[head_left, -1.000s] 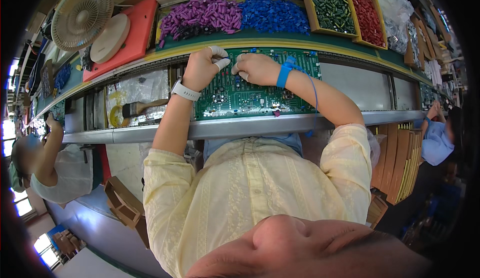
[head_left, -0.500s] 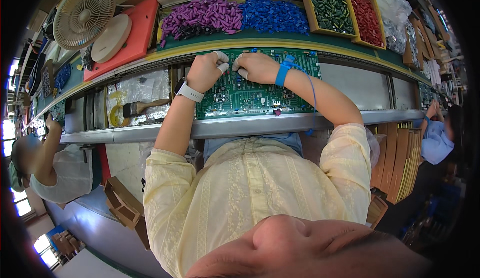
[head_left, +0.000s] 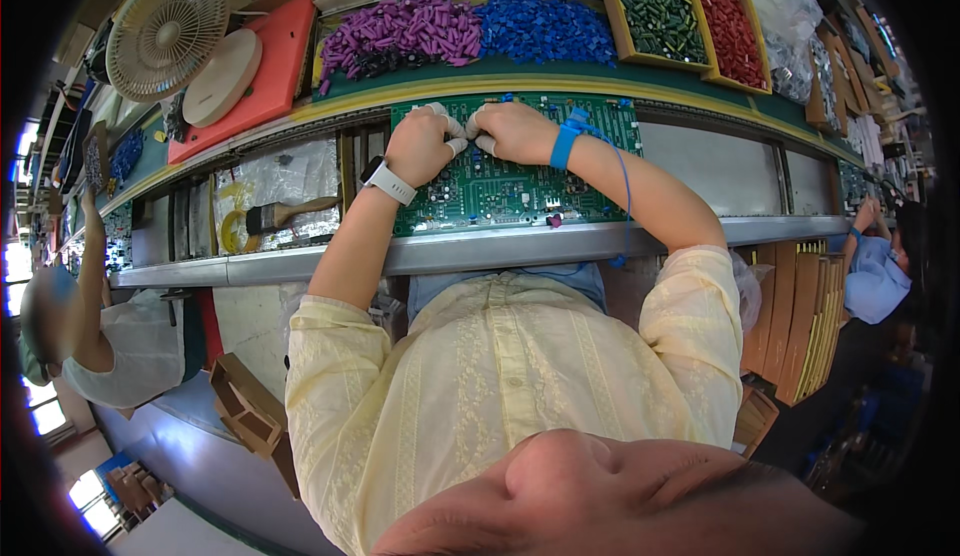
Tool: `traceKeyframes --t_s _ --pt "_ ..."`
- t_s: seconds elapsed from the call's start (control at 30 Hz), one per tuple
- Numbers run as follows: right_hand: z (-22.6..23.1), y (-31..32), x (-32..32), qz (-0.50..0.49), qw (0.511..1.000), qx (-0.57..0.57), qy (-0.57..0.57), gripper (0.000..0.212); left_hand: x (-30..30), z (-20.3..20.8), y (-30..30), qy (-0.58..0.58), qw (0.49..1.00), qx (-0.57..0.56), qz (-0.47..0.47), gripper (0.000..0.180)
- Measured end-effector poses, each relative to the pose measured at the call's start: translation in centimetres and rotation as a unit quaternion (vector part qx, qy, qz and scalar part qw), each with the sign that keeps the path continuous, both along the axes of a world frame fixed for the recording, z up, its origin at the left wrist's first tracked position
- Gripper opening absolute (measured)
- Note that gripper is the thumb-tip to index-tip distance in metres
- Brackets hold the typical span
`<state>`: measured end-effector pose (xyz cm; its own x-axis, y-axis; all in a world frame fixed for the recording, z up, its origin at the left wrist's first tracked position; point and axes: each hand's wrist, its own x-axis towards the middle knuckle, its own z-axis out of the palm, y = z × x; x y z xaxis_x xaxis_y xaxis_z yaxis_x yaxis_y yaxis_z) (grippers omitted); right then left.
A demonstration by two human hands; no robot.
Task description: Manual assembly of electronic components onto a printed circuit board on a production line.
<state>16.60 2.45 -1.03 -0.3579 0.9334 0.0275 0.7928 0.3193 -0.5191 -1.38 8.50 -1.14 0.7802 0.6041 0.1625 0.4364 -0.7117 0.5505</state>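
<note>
A green circuit board [head_left: 500, 199] packed with small components lies in front of me on the rails. Both my hands rest over its far part, their fingertips in white finger covers and almost meeting. My left hand [head_left: 422, 146], below a white-banded watch [head_left: 389, 182], is closed with thumb and fingers pinched together. My right hand [head_left: 515, 134], with a blue wrist strap [head_left: 566, 144] and its cord, is pinched beside it. Anything between the fingertips is too small or hidden to make out. A small pinkish part [head_left: 555, 221] stands near the board's front edge.
Beyond the board lie heaps of purple parts [head_left: 405, 31] and blue parts [head_left: 545, 31], with boxes of green parts [head_left: 655, 11] and red parts [head_left: 732, 36]. At left are a fan [head_left: 170, 31] and a brush [head_left: 285, 214]. Co-workers sit on either side.
My left hand has shifted right and slightly nearer to me, its fingertips closing up to the right hand's. The right hand has barely moved. At left, a co-worker's arm has reached farther out.
</note>
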Motion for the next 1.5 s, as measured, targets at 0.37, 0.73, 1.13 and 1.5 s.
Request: traceKeyframes --t_s 0.37,0.73,1.13,1.5 --pt "0.9 0.2 0.7 -0.006 0.999 -0.035 0.017 0.014 0.1 0.4 -0.2 0.008 1.0 -0.007 -0.003 0.009" --pt "-0.4 4.4 7.0 -0.189 0.953 0.151 -0.18 0.016 0.4 0.5 -0.7 0.016 1.0 0.004 -0.027 0.007" --pt "0.1 4.5 6.4 -0.168 0.951 0.17 -0.195 0.012 0.2 0.7 -0.4 0.013 0.999 -0.02 -0.036 0.007" --pt "1.3 2.0 2.4 -0.088 0.979 0.168 -0.074 0.013 -0.1 1.8 4.4 -0.077 0.995 -0.028 0.059 0.016"
